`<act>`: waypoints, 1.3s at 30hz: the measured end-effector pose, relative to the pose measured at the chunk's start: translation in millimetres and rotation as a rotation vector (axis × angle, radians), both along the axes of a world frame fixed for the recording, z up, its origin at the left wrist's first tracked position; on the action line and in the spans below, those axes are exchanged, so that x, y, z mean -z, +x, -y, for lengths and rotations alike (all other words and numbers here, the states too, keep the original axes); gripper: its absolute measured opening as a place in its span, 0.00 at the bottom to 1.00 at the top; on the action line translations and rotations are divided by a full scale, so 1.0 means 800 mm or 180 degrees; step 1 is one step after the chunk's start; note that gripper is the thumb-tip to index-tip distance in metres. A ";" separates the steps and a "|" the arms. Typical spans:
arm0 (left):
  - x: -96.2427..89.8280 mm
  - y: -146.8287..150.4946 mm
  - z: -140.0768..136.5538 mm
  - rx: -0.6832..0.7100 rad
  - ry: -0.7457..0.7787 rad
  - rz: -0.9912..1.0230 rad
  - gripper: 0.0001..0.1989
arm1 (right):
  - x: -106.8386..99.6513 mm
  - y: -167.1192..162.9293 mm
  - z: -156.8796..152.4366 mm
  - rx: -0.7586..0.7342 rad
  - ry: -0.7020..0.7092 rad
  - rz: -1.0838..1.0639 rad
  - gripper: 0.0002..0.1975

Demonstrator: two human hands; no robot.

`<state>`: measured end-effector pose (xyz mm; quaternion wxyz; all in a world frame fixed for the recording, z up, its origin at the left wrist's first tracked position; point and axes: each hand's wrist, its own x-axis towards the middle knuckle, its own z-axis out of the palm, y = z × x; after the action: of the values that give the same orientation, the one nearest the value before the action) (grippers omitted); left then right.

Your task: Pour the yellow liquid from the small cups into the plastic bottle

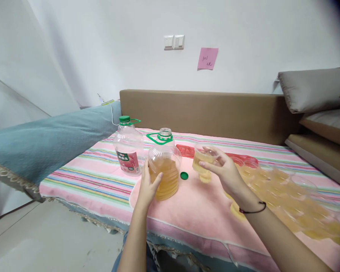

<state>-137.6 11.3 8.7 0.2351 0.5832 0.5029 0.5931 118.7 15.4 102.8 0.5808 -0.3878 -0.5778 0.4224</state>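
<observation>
My left hand (151, 186) is wrapped round the lower side of a big clear plastic bottle (167, 177), about half full of amber liquid. That bottle is uncapped and has a green carry handle at its neck. In my right hand (219, 164) is a clear plastic cup (200, 160) with amber liquid in it, tilted slightly and held just right of the bottle. A green bottle cap (184, 175) lies between the bottle and the cup. Many similar filled cups (289, 196) stand close together on the right, partly behind my right arm.
A second large bottle (128, 151), capped green with a red label, stands at left. Red plastic packaging (187, 150) lies behind the cups. Everything rests on a pink mat (184, 215) over a striped cloth (87, 173). Cushions (317, 90) are stacked at far right.
</observation>
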 end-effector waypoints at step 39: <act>0.009 0.006 0.017 -0.0232 -0.0383 0.0194 0.47 | -0.121 -0.063 -0.127 -0.1310 0.0749 0.1206 0.30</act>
<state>-132.5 -2.6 1.3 0.2631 0.5310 0.5511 0.5874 68.7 117.3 199.7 0.4058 -0.2645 -0.7873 0.3815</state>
